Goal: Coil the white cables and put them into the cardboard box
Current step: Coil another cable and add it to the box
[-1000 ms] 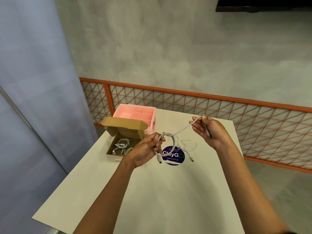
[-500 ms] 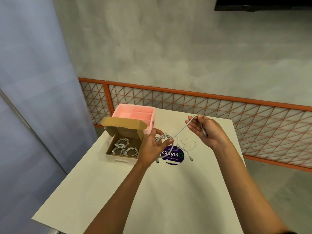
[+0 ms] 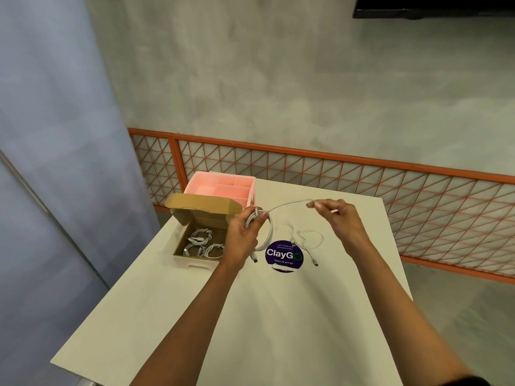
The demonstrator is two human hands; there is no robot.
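My left hand (image 3: 243,232) grips a partly coiled white cable (image 3: 287,204) above the table, its loops hanging below my fingers and one plug dangling. The free length of that cable runs right to my right hand (image 3: 338,218), which pinches it near the end. Another white cable (image 3: 305,239) lies loose on the table between my hands. The open cardboard box (image 3: 195,261) stands to the left with several coiled white cables (image 3: 202,242) inside, its lid tilted up behind.
A pink compartment organiser (image 3: 223,186) stands behind the box. A round purple sticker (image 3: 282,256) lies on the cream table (image 3: 264,316). An orange lattice railing (image 3: 362,174) runs behind the table, and a blue panel stands at the left.
My left hand turned palm down and rose slightly with the coil. My right hand moved a little down and shifted its pinch along the cable.
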